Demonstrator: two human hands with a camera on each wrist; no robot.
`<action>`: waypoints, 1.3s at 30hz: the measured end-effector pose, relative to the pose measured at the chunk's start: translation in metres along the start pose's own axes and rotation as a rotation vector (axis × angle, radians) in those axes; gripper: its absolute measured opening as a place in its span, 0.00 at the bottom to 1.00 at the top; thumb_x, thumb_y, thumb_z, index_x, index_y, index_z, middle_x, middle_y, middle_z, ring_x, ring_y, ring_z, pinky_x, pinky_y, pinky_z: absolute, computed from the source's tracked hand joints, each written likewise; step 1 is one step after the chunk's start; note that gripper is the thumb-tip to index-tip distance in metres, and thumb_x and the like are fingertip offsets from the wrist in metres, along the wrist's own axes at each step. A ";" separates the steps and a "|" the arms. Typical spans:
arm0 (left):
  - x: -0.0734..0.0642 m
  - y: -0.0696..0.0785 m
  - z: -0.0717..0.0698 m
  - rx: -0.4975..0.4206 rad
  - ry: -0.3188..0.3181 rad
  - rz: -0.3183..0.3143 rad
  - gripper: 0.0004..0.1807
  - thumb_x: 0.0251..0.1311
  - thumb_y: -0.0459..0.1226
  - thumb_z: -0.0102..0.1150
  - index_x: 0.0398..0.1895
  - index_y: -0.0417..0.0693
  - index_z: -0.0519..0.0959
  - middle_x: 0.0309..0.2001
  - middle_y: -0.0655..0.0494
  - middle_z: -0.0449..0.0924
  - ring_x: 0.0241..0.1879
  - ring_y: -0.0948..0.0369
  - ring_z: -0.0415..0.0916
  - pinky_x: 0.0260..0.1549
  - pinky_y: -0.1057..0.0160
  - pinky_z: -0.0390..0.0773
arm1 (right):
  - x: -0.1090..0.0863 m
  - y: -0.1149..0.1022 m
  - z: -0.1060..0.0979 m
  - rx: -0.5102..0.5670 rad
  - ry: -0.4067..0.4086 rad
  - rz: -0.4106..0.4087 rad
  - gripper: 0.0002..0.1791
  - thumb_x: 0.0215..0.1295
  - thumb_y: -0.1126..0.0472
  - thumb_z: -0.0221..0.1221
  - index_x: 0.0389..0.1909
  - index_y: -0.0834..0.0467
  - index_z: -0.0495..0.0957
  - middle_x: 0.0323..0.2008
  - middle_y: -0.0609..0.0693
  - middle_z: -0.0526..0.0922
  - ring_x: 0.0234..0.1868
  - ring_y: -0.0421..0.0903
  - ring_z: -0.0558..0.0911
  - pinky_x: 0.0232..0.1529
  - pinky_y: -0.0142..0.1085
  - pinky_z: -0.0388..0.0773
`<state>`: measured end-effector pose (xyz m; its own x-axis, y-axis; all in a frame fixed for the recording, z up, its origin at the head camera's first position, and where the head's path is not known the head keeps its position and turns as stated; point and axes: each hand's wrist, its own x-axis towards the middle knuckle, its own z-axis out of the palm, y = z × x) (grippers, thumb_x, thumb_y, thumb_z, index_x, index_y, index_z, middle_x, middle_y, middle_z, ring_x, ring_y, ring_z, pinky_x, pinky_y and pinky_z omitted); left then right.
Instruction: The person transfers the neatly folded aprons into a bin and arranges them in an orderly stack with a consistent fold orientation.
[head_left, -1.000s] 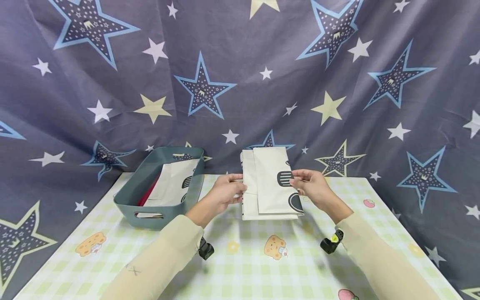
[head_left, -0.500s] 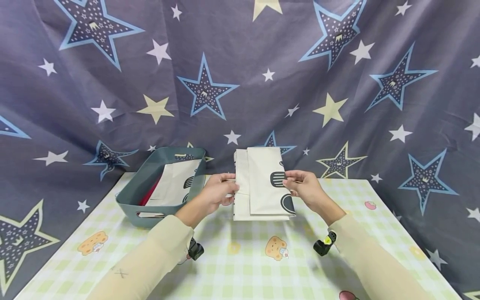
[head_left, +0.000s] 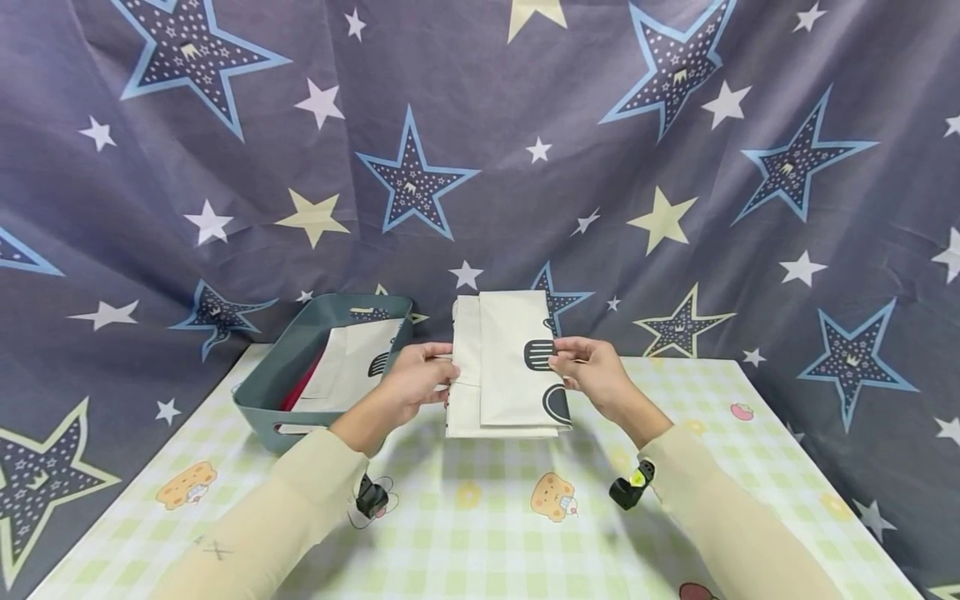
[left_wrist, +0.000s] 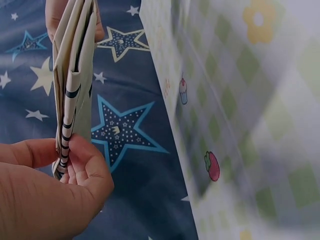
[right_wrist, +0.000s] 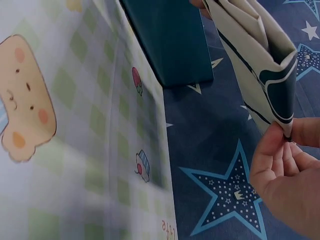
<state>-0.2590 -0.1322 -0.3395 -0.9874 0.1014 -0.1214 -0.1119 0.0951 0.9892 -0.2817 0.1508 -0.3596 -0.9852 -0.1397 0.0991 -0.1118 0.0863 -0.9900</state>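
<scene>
A folded cream cloth [head_left: 510,367] with black shapes printed on it is held up over the table in the head view, its layers stacked flat. My left hand [head_left: 412,379] pinches its left edge, and my right hand [head_left: 600,379] pinches the right edge. Seen edge-on in the left wrist view, the cloth [left_wrist: 75,75] shows several layers between the thumb and fingers of the left hand [left_wrist: 55,195]. In the right wrist view, the right hand [right_wrist: 290,175] grips a corner of the cloth [right_wrist: 250,65] by thumb and fingertips.
To the left stands a blue-grey plastic basket [head_left: 258,421] with a handle slot. Inside it lie another cream printed folded cloth [head_left: 348,367] and something red [head_left: 303,382]. A green checked tablecloth [head_left: 480,550] covers the table, and a star-patterned curtain [head_left: 480,125] hangs behind.
Both hands have moved left together with the folded cloth, bringing it closer to the basket. Their hold on its edges looks the same.
</scene>
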 end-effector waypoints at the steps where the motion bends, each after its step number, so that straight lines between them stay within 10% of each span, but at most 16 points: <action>1: 0.000 0.000 -0.001 0.008 0.008 0.001 0.29 0.64 0.27 0.57 0.70 0.35 0.69 0.46 0.46 0.79 0.35 0.60 0.76 0.32 0.63 0.79 | 0.000 0.000 0.002 0.003 0.001 0.001 0.22 0.69 0.72 0.61 0.61 0.75 0.72 0.38 0.49 0.78 0.33 0.36 0.79 0.32 0.27 0.79; 39: -0.002 0.013 -0.068 0.125 0.139 0.038 0.29 0.65 0.30 0.54 0.71 0.38 0.70 0.47 0.48 0.75 0.34 0.61 0.74 0.30 0.65 0.78 | 0.021 -0.018 0.077 0.057 0.017 -0.044 0.21 0.69 0.72 0.61 0.61 0.73 0.75 0.36 0.50 0.80 0.33 0.39 0.80 0.36 0.32 0.83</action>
<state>-0.2662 -0.1986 -0.3210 -0.9976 -0.0293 -0.0629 -0.0678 0.2171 0.9738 -0.2908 0.0706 -0.3469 -0.9816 -0.1258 0.1438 -0.1479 0.0242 -0.9887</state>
